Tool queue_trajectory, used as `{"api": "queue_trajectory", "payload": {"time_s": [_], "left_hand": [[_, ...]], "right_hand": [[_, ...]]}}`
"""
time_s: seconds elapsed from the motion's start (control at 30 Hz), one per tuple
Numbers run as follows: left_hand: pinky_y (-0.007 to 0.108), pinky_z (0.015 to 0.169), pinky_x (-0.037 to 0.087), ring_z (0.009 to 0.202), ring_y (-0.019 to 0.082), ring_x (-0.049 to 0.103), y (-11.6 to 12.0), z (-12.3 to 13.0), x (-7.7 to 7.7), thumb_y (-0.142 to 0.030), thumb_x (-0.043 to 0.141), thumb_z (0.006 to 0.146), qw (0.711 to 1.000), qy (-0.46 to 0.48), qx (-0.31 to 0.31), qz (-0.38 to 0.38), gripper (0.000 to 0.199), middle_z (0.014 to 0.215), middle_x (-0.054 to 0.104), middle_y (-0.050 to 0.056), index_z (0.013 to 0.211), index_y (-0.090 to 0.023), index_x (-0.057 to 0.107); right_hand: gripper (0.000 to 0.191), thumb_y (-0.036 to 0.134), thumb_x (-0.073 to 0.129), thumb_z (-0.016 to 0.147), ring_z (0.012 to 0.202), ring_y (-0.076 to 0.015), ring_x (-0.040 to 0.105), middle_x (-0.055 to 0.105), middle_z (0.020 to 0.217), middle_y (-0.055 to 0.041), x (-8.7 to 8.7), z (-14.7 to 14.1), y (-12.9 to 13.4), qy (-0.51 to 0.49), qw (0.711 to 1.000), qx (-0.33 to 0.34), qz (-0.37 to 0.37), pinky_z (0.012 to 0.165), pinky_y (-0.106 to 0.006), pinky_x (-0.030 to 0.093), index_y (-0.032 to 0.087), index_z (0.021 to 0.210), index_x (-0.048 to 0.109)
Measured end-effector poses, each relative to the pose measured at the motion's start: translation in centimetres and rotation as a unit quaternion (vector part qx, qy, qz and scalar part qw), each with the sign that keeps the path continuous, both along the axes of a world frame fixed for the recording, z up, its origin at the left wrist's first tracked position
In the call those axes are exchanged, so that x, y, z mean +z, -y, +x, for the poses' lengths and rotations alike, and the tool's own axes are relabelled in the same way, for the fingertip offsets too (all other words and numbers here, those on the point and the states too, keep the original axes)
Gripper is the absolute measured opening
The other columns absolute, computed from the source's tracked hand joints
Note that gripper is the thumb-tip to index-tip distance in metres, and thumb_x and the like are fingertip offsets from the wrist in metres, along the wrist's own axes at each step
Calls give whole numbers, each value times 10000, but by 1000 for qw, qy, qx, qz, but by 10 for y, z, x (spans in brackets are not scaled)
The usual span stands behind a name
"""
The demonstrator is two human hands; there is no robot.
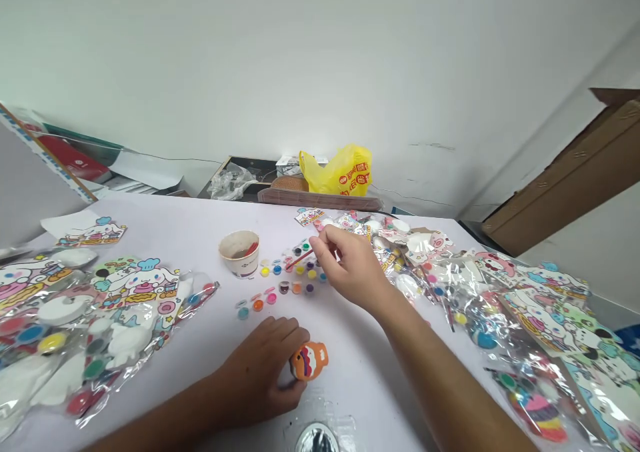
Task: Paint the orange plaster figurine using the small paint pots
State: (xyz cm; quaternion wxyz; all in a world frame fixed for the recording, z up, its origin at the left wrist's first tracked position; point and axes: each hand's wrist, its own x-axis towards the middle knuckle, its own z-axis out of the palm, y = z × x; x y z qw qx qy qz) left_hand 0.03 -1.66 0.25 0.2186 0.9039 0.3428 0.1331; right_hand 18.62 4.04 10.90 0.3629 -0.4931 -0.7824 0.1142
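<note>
Wrapped round an orange painted figure with white, red and purple parts, my left hand rests low on the white table. My right hand pinches a thin red brush over the small paint pots, its tip at a pot near the middle of the group. Among the open pots are an orange one, a pink one and a teal one. A paper cup with murky liquid and something red inside stands left of the pots.
Clear bags of white figures and paints lie at the left and right. A yellow plastic bag sits behind the table by the wall. Near the front edge is a round object with clear plastic.
</note>
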Motion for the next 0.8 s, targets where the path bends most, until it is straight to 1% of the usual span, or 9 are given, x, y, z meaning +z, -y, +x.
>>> {"api": "queue_trajectory", "payload": {"time_s": [0.1, 0.23, 0.33, 0.47, 0.6, 0.67, 0.8], "left_hand": [[339, 739, 340, 795, 210, 452, 2, 0, 2, -126, 539, 689, 1000, -12, -3, 9, 256, 881, 503, 14, 919, -204, 461], [326, 719, 342, 785, 204, 465, 3, 0, 6, -122, 540, 696, 1000, -16, 5, 9, 234, 876, 512, 12, 900, -201, 457], [323, 716, 354, 785, 203, 479, 3, -1, 6, -135, 546, 697, 1000, -15, 7, 3, 244, 883, 523, 10, 912, -206, 454], [336, 749, 392, 811, 214, 504, 3, -2, 3, -163, 538, 724, 1000, -5, 16, 5, 263, 907, 539, 17, 970, -213, 459], [340, 768, 431, 826, 219, 532, 3, -5, -2, -202, 527, 783, 1000, -1, 15, 6, 259, 930, 565, 24, 1033, -228, 465], [344, 789, 448, 857, 228, 557, 2, -7, -6, -218, 540, 798, 1000, 1, 12, 7, 299, 970, 586, 28, 1084, -243, 457], [360, 828, 466, 919, 250, 592, 2, -10, -11, -243, 576, 814, 1000, 10, 14, 25, 370, 1055, 612, 39, 1155, -268, 433]], "right_hand": [[333, 297, 451, 970, 551, -119, 408, 454, 591, 50, -1, 3, 5, -4, 1000, 1, -7, 542, -256, 272, 224, 667, 333], [242, 268, 459, 967, 628, -131, 472, 537, 691, 34, -2, 5, 7, 2, 1000, 15, -26, 578, -251, 306, 223, 735, 408], [155, 236, 476, 955, 672, -136, 515, 597, 775, 16, -1, 7, 7, 38, 998, 29, -43, 591, -251, 315, 220, 801, 474], [102, 209, 503, 939, 677, -133, 524, 622, 797, 14, 5, 13, 10, 87, 994, 46, -45, 587, -251, 299, 216, 838, 509], [89, 181, 503, 931, 676, -130, 519, 631, 810, 11, 11, 18, 13, 97, 994, 39, -36, 575, -253, 276, 214, 848, 505], [94, 192, 494, 938, 678, -132, 513, 632, 807, 9, 13, 19, 14, 101, 994, 37, -33, 565, -255, 261, 213, 846, 499], [205, 248, 478, 958, 653, -131, 470, 600, 764, 8, 18, 18, 15, 121, 992, 13, -34, 550, -262, 237, 207, 759, 447]]}}
